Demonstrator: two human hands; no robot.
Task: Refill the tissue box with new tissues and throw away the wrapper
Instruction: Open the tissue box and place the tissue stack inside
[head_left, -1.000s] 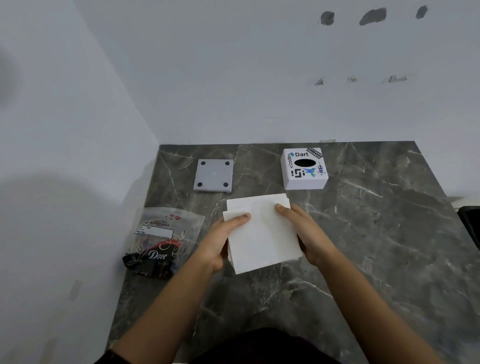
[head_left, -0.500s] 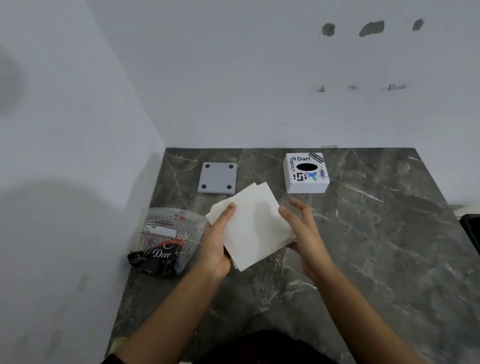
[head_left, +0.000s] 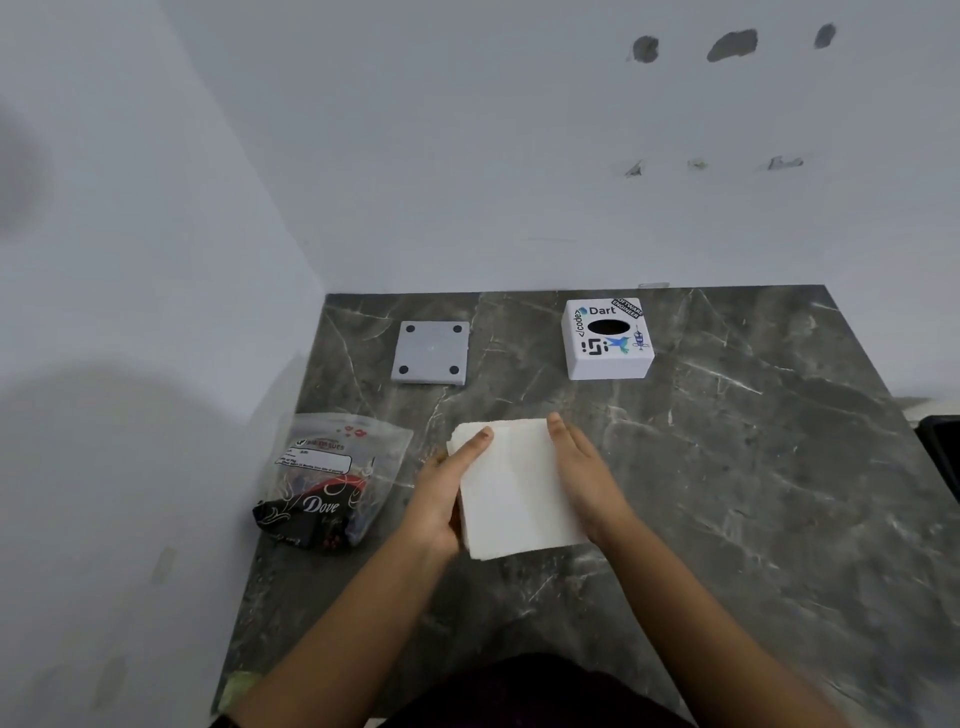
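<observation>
A white stack of tissues (head_left: 511, 488) lies flat in the middle of the dark marble table (head_left: 727, 493). My left hand (head_left: 447, 483) presses against its left side and my right hand (head_left: 582, 473) against its right side, so both grip the stack. The white tissue box (head_left: 607, 339), covered in stickers with an oval hole on top, stands at the far right of the table. Its grey base plate (head_left: 431, 352) with black feet lies upside down at the far left. The plastic wrapper (head_left: 327, 480), clear with a black Dove print, rests to the left of my left hand.
White walls close the table on the left and at the back. A dark object (head_left: 943, 452) sits past the table's right edge.
The tissue stack was tilted and turned between my hands half a second ago; now it lies squared, with both hands pressed on its sides.
</observation>
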